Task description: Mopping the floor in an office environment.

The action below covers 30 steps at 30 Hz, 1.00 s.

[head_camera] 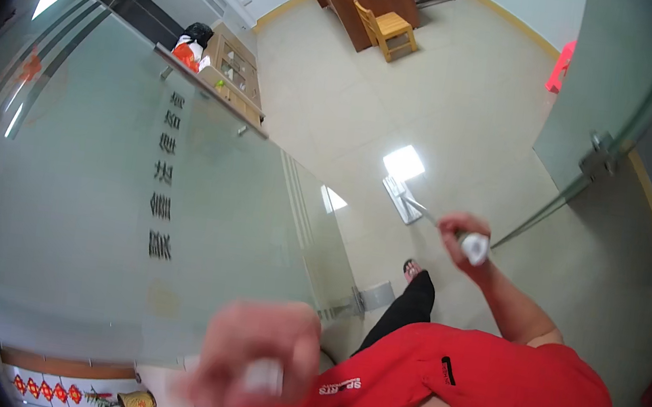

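My right hand [463,235] is closed around the handle of a flat mop, and the handle's white end [475,248] points up towards me. The thin pole runs down to the pale rectangular mop head [402,201], which lies on the glossy tile floor in front of my sandalled foot [412,270]. Close to the camera, my left hand [258,360] is blurred, with its fingers curled around a small white object [265,376] whose kind I cannot tell. It is in front of my red shirt [494,370], apart from my right hand.
A frosted glass panel [227,216] with dark lettering stands at my left. At the right is another glass panel [598,102] with a metal fitting [600,158]. Further off are a wooden chair [392,25], a brown desk [368,10], a cabinet [234,67] and a pink plastic item [560,67].
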Each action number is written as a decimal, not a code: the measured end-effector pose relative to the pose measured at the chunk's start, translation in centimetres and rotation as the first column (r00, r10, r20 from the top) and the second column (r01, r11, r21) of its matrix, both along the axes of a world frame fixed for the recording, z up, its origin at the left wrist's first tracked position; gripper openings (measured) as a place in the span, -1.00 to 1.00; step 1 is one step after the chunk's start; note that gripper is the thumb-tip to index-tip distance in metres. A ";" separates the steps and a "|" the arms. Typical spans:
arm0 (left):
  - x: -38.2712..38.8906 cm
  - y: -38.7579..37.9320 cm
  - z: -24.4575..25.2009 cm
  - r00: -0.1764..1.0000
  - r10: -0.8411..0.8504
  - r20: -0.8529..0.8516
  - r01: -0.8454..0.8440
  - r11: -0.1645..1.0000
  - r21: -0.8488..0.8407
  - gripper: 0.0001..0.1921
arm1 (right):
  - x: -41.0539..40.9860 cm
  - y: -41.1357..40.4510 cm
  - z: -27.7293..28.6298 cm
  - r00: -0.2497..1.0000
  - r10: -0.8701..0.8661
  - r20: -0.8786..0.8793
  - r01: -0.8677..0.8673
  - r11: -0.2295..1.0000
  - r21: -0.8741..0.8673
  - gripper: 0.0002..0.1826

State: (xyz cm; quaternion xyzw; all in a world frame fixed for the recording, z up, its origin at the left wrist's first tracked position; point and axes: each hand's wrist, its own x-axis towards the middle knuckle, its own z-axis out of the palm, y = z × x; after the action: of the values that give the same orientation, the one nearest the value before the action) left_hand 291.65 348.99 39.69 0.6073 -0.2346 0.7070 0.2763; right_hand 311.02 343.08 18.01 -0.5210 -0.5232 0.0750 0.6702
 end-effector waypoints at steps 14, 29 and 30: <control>4.4 20.9 4.4 0.771 0.215 0.600 -0.435 0.866 0.248 -0.92 | 16.3 21.0 11.6 0.794 -0.248 -0.556 0.395 0.904 0.161 -0.85; 26.7 49.9 6.2 0.852 0.301 0.429 -0.454 0.831 0.320 -0.80 | 35.7 54.3 9.0 0.871 -0.171 -0.460 0.234 0.969 0.083 -0.83; 27.0 51.7 6.3 0.831 0.344 0.436 -0.499 0.808 0.313 -0.80 | 35.1 57.4 9.5 0.889 -0.182 -0.420 0.208 0.978 0.016 -0.82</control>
State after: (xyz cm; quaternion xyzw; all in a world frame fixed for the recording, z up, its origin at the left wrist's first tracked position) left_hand 318.64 400.70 46.01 0.5492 -0.2821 0.7832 -0.0736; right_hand 346.13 400.44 27.46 -0.5222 -0.3153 0.1008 0.7860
